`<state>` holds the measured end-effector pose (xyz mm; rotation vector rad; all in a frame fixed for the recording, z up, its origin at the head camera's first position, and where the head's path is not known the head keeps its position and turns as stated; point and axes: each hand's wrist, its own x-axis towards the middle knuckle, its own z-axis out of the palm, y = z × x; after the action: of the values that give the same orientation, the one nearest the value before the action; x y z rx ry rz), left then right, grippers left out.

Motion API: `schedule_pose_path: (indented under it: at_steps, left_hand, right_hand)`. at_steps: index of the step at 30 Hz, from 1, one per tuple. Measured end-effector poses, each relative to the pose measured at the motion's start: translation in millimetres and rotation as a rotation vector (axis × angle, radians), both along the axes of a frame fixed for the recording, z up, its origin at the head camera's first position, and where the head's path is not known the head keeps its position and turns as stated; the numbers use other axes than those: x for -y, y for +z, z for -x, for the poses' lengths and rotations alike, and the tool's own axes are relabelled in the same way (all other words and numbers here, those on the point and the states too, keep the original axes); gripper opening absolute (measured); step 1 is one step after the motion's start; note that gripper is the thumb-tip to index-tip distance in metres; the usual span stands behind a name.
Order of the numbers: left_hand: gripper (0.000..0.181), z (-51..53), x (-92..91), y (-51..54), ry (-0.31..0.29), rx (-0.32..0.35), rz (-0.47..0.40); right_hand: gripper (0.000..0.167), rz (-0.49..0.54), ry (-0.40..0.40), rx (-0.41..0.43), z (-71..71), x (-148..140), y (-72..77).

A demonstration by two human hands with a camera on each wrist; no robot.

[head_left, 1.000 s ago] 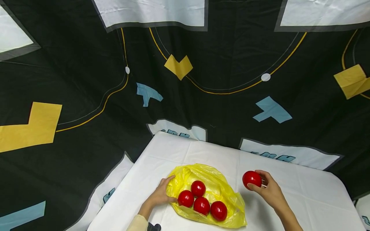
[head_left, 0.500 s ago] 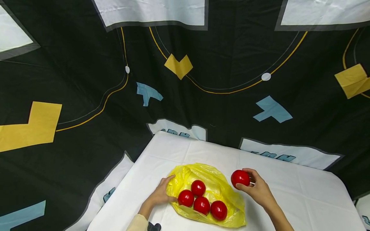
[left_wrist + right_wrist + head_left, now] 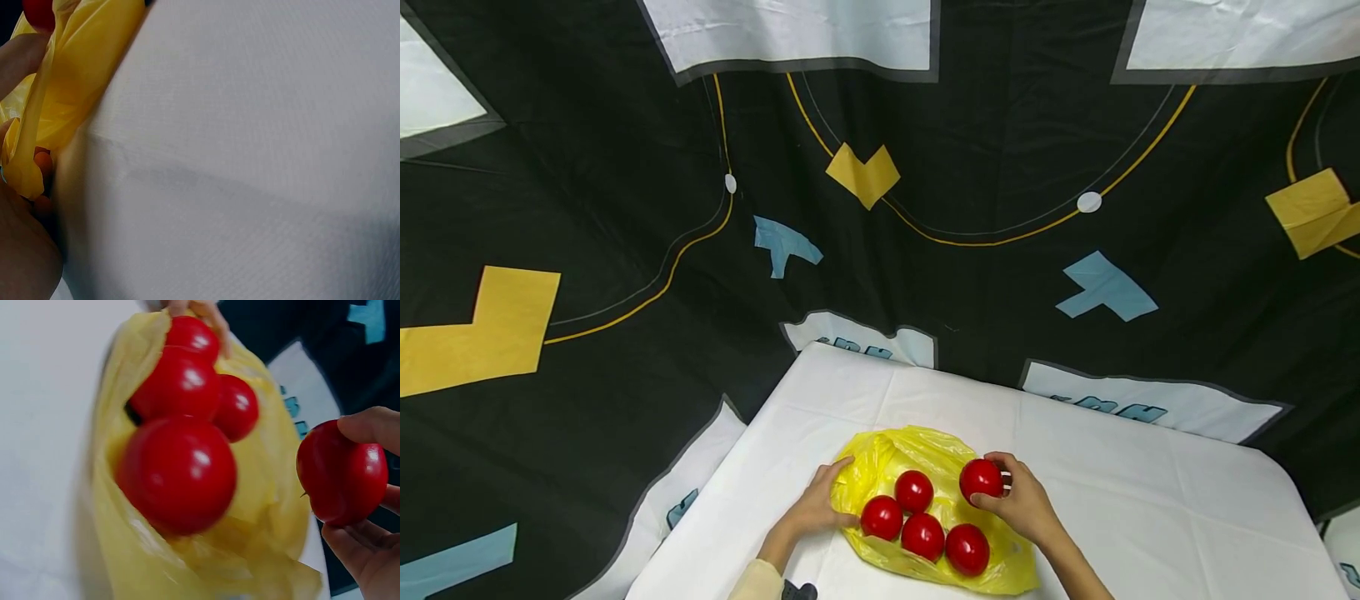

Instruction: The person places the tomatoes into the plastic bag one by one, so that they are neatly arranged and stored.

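A yellow plastic bag (image 3: 880, 454) lies spread open on the table, with several glossy red apples (image 3: 923, 535) inside it. At the bag's left side my left hand (image 3: 815, 505) grips its edge; in the left wrist view a fold of the yellow plastic (image 3: 31, 128) passes between the thumb and fingers. My right hand (image 3: 1028, 507) holds another red apple (image 3: 981, 481) between thumb and fingers, over the bag's right part. A small stem shows on this held apple (image 3: 340, 472) in the right wrist view, where it is apart from the others.
The table (image 3: 1150, 500) has a white cloth over it. Behind it hangs a black patterned curtain (image 3: 970, 308) with yellow, blue and white shapes. A small dark object (image 3: 800, 591) sits by the left sleeve (image 3: 758, 580).
My right hand has carried the apple leftward from the bare cloth to above the bag's right side. The left hand, the bag and the apples in it have stayed where they were.
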<state>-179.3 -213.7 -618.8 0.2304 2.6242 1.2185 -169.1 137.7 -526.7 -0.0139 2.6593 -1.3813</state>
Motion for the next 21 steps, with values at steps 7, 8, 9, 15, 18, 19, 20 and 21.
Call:
schedule_pose_path:
  at_steps: [7,8,9,15,18,19,20,21]
  left_hand:
    - [0.105,-0.1,0.2,-0.8,0.002,-0.003,0.003]
    - [0.106,-0.2,0.1,-0.8,0.001,-0.004,0.005]
    - [0.106,-0.2,-0.1,-0.6,0.001,-0.005,0.005]
    - [0.105,0.0,-0.2,0.1,-0.002,-0.005,0.004]
    - [0.105,0.4,0.1,-0.1,-0.006,-0.005,0.0]
    - [0.105,0.4,0.2,-0.1,-0.007,-0.003,-0.004]
    - [0.105,0.6,0.3,-0.3,-0.007,-0.001,-0.006]
    - [0.105,0.8,0.3,-0.4,-0.006,0.001,-0.008]
  right_hand:
    - [0.064,-0.031,0.048,-0.04,3.0,14,-15.8]
    - [0.064,-0.036,0.055,-0.043,3.6,15,-18.1]
    - [0.064,-0.039,0.058,-0.042,4.1,16,-20.3]
    - [0.063,-0.062,0.077,-0.028,6.3,21,-32.3]
    - [0.063,-0.06,0.084,-0.021,6.7,23,-37.9]
    - [0.063,-0.06,0.088,-0.02,6.8,24,-39.6]
    - [0.063,-0.061,0.092,-0.02,6.8,24,-41.4]
    - [0.064,-0.063,0.097,-0.022,6.8,25,-43.1]
